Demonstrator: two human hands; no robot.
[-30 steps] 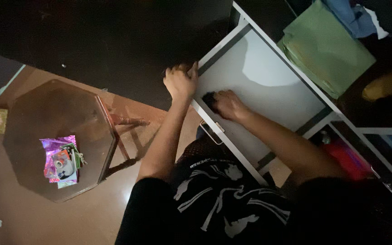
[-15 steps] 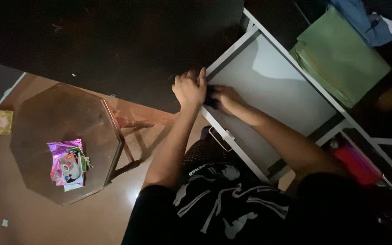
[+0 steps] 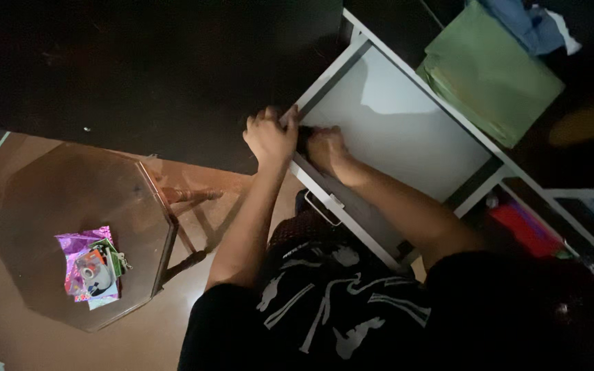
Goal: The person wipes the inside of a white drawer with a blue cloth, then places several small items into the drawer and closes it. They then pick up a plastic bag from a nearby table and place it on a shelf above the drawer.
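**Both hands at the front corner of an open drawer**

Nearest the camera is the person's dark printed shirt (image 3: pixel 324 309), with both forearms stretching up from it. To the left, on the brown floor, stands an octagonal side table (image 3: pixel 70 213) carrying a small heap of shiny purple and coloured packets (image 3: pixel 91 268).

The left hand (image 3: pixel 269 137) grips the front-left corner of the white drawer (image 3: pixel 407 130), its fingers curled together over the rim. The right hand (image 3: pixel 326 148) lies inside the drawer just beside it, pressed down on a small dark thing (image 3: pixel 304 139); the light is too poor to tell what that thing is, or whether the fingers are clamped on it or only rest flat on it. The two hands almost touch. A metal handle (image 3: pixel 324 206) hangs on the drawer front below the right wrist.

Farther off, a green folded cloth (image 3: pixel 489 75) lies beyond the drawer, with blue fabric (image 3: pixel 524 20) above it. A red object (image 3: pixel 524 230) sits in a lower compartment at right.
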